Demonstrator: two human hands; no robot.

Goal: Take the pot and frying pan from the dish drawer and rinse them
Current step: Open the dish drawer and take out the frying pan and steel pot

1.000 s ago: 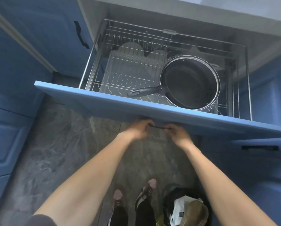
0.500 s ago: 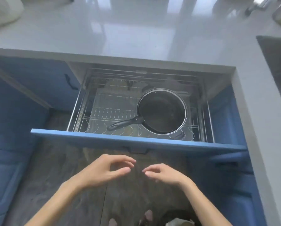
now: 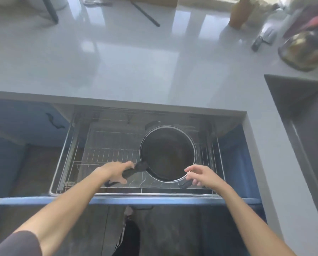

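Note:
The blue dish drawer (image 3: 43, 201) is pulled out, with a wire rack (image 3: 106, 156) inside. A black frying pan (image 3: 167, 154) with a metal rim sits in the rack's right half, its handle pointing to the front left. My left hand (image 3: 114, 172) is closed around that handle. My right hand (image 3: 204, 177) hovers at the pan's front right rim with fingers apart, just above a small black side handle (image 3: 185, 184) that sticks out from under the pan. What that handle belongs to is hidden beneath the pan.
A glossy grey countertop (image 3: 136, 61) runs above the drawer, and a dark sink (image 3: 302, 111) is set into it at the right. A knife (image 3: 261, 40), a glass bowl (image 3: 306, 50) and bottles stand at the back right. Blue cabinet fronts flank the drawer.
Both hands let go of the drawer's front handle, rose and reached into the rack. The left hand has closed on the pan handle; the right has come to the pan's rim.

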